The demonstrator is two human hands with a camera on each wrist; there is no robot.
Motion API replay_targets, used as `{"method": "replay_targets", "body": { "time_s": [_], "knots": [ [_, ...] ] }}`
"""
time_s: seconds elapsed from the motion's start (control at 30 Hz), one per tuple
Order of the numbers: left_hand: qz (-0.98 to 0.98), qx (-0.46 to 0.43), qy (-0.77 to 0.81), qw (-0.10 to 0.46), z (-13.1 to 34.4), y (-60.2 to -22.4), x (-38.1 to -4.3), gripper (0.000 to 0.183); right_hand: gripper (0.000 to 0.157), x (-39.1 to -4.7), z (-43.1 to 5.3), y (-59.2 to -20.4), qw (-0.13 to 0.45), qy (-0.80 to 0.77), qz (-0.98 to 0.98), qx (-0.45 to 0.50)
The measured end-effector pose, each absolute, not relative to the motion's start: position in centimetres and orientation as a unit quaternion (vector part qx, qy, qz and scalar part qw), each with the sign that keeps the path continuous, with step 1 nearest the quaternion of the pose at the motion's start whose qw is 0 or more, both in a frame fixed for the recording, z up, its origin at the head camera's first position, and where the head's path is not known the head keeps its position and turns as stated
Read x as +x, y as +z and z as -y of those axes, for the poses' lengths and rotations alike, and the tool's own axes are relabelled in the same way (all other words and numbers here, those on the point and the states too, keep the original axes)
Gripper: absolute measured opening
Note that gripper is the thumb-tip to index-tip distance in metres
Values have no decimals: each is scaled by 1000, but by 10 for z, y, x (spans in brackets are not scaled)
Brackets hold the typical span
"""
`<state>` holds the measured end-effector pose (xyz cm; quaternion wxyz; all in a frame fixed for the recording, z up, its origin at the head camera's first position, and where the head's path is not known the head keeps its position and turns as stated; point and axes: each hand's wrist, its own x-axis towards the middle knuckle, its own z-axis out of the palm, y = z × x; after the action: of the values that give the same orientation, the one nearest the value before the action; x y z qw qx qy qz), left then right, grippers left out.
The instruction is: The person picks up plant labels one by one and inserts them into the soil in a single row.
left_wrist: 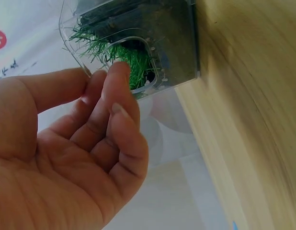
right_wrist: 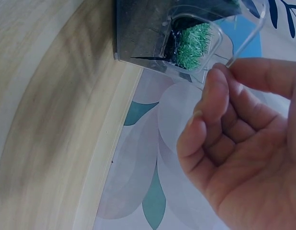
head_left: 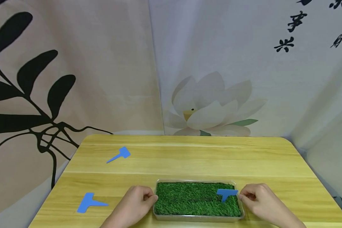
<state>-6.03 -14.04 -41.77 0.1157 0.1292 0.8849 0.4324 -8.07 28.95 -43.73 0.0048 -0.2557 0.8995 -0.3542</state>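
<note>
A clear plastic box (head_left: 198, 218) filled with green artificial grass (head_left: 185, 198) sits near the table's front edge. My left hand (head_left: 135, 202) pinches the rim at its left end between thumb and fingertips. At the opposite end, the right hand (head_left: 262, 199) pinches the rim in the same way. One blue T-shaped plant label (head_left: 227, 192) stands in the grass by the right end, its stem's lower part hidden. In the left wrist view the box's end wall (left_wrist: 176, 48) has a rounded window with grass showing. The right wrist view shows a similar box end (right_wrist: 143, 38).
Two more blue T-shaped plant labels lie flat on the wooden table (head_left: 148, 158): one label (head_left: 88, 202) left of the left hand, another label (head_left: 124, 152) farther back. A printed curtain (head_left: 117, 79) hangs behind the table's back edge.
</note>
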Motion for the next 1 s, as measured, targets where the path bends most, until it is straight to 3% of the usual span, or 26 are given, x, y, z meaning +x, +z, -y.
{"method": "replay_targets", "body": {
  "time_s": [0.17,0.3,0.43,0.67,0.83,1.0],
  "knots": [
    [-907,125,397,59,142,-415,-54,24,23,-80,-291,-438,14,-358,-898,-257],
    [-931,85,355,20,143,-412,-48,4,23,-80,-291,-438,12,-357,-897,-261],
    [-945,46,323,7,148,-408,-44,26,23,-80,-291,-439,18,-358,-897,-257],
    [-960,61,259,-82,166,-408,-36,59,21,-80,-291,-437,36,-359,-899,-248],
    [-971,44,222,-75,184,-410,-35,80,21,-81,-291,-437,27,-357,-898,-254],
    [-978,36,195,-61,203,-418,-37,89,22,-81,-291,-438,27,-356,-898,-258]
  ]
}}
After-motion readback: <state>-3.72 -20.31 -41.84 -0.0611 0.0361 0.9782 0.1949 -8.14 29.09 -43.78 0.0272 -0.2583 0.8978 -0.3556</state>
